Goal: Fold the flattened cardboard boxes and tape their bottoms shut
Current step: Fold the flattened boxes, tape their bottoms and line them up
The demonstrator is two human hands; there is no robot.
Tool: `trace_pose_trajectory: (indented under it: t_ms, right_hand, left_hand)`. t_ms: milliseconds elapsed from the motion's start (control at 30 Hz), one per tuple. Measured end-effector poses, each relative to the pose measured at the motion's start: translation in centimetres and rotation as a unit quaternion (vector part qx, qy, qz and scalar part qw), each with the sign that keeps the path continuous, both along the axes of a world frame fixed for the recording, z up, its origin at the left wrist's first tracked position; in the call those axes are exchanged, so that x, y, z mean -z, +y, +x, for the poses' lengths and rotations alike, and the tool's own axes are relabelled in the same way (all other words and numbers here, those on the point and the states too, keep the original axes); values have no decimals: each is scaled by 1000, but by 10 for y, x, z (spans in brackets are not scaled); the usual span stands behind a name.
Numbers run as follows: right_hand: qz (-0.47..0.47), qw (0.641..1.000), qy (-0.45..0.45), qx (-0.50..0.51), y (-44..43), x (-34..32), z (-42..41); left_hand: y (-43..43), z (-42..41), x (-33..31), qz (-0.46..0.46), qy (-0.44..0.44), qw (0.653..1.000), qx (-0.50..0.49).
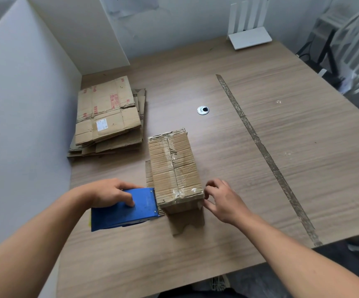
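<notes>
We found the taped brown cardboard box (174, 164) on the wood-grain bench (260, 168), its long axis running away from us and its near end between both hands. Our left hand (112, 193) gripped the blue tape dispenser (131, 211), which touched the near-left corner. Our right hand (223, 201), fingers loosely curled, sat at the near-right corner; we could not tell whether it pinched anything.
</notes>
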State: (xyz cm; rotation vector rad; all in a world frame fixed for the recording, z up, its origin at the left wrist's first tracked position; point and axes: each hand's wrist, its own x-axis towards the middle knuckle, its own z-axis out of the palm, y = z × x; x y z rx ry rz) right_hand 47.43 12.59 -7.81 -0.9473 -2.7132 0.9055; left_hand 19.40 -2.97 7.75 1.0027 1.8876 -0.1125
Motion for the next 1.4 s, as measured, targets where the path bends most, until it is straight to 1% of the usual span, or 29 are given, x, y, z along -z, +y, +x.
trace_pose_trajectory:
  t_ms: [67,267,367,433,533,600,700,833,967,1133,1233,1300,1333,1400]
  right_hand:
    - [-5,1000,1,-5,2,-1,0]
    - [-63,998,-8,-3,5,-5,-3]
    - [-75,996,-23,-35,15,-15,-5]
    - [-60,995,-35,-67,24,-26,-6]
    - [-11,994,-43,-96,34,-37,-10]
    - [-14,994,-44,-103,36,-32,-11]
    - [-48,995,-18,-90,32,-13,-8]
    - [-85,993,-35,-80,25,10,-5]
    - [-127,991,-27,-35,23,25,-13]
    - [-91,995,-30,-15,21,37,-15]
    - [-37,999,-15,-15,15,41,-11]
    - [7,999,-22,-28,9,46,-7]
    - [12,999,-36,-28,7,49,-5]
    - [-13,999,-41,8,7,46,0]
  left_hand:
    - [0,-1,1,-1,2,1000,5]
    - [1,-2,1,-7,5,1000,11]
    - [2,-3,2,-8,2,1000,9]
    - [3,-3,2,-9,1,1000,10]
    - [5,-3,1,-14,-1,1000,11]
    - [6,-3,0,-17,-6,1000,11]
    - [6,-3,0,-18,-9,1000,8]
    - [5,-3,2,-20,-18,1000,9]
    - [3,-4,3,-15,-18,1000,7]
    - [3,-4,4,-15,-16,1000,4]
    - [2,-3,4,-10,-8,1000,4]
    - [2,-3,3,-12,-7,1000,4]
    - [2,-2,2,-14,-8,1000,5]
    - [3,-1,1,-19,-12,1000,8]
